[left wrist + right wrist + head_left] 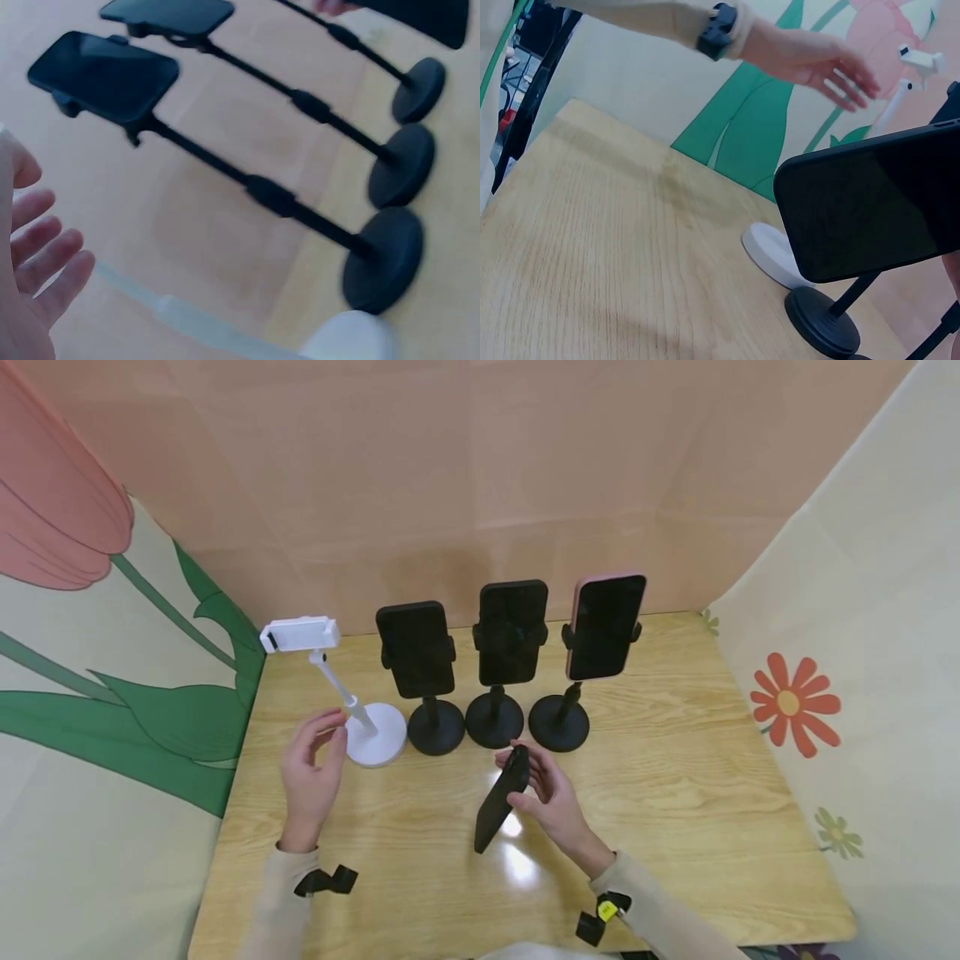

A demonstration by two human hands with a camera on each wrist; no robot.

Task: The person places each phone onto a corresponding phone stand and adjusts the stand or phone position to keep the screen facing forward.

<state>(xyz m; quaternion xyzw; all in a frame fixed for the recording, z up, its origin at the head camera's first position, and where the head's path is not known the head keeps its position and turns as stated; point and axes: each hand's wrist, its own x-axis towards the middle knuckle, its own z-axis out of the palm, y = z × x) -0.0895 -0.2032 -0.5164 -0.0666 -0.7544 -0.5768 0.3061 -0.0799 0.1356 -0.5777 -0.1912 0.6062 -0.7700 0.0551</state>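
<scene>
My right hand [542, 795] grips a black phone [501, 799] by its upper end, tilted with its lower corner on the wooden table [675, 793]. The same phone [870, 214] fills the right wrist view. My left hand [315, 768] is open, fingers spread, just left of the white stand [360, 714], whose clamp [298, 634] is empty; it does not touch the stand. In the left wrist view the fingers [41, 262] hover above the white stand's pole [187, 319]. Three black stands hold phones: a black one [417, 647], a second black one [513, 631], and a pink-cased one [604, 625].
The table is boxed in by a peach back wall [480, 468] and flower-printed side panels [112, 677]. The stands' round bases [495, 720] line up across the table's middle. Bare wood lies in front of the hands and to the right.
</scene>
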